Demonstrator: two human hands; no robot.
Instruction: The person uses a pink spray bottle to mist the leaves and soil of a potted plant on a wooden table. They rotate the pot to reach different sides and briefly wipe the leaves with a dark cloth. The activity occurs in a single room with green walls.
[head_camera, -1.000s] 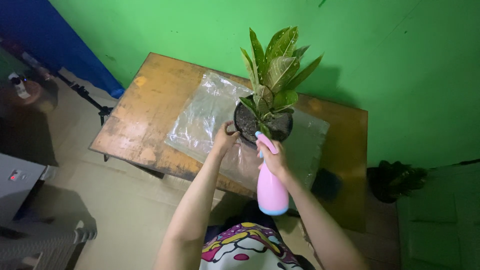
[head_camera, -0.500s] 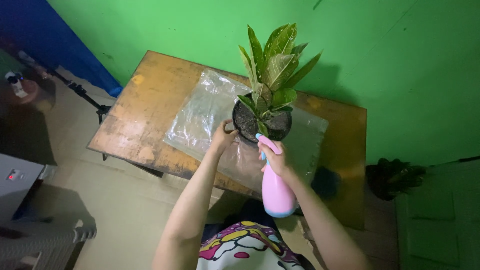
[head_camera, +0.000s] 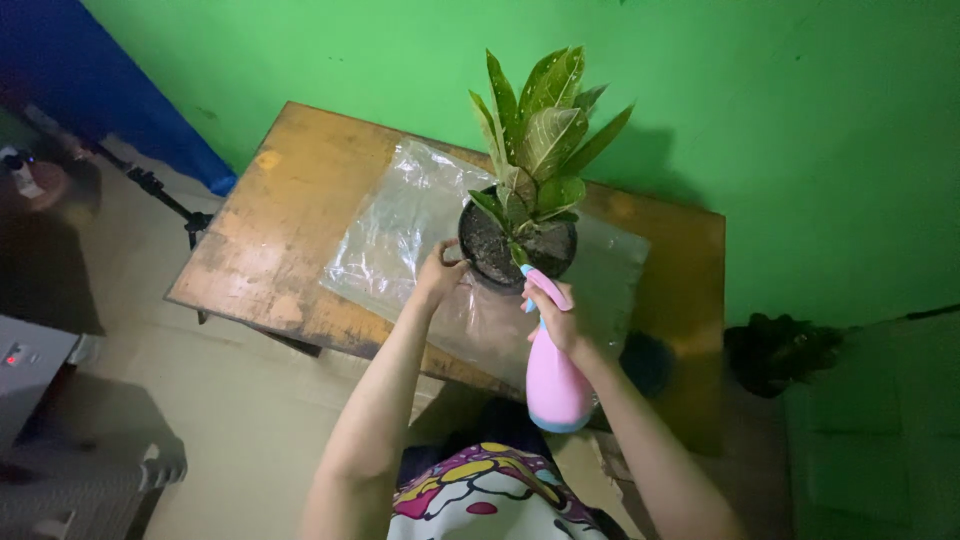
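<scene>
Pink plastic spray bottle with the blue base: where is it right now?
In the head view it is low and centre-right, gripped in the right hand, the pink plastic spray bottle pointing its nozzle at the black potted plant on the wooden table.

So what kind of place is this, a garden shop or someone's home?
Probably a room at home set up for filming: a bright green wall, a worn wooden table with a potted plant, and a tripod stand on the floor.
</scene>
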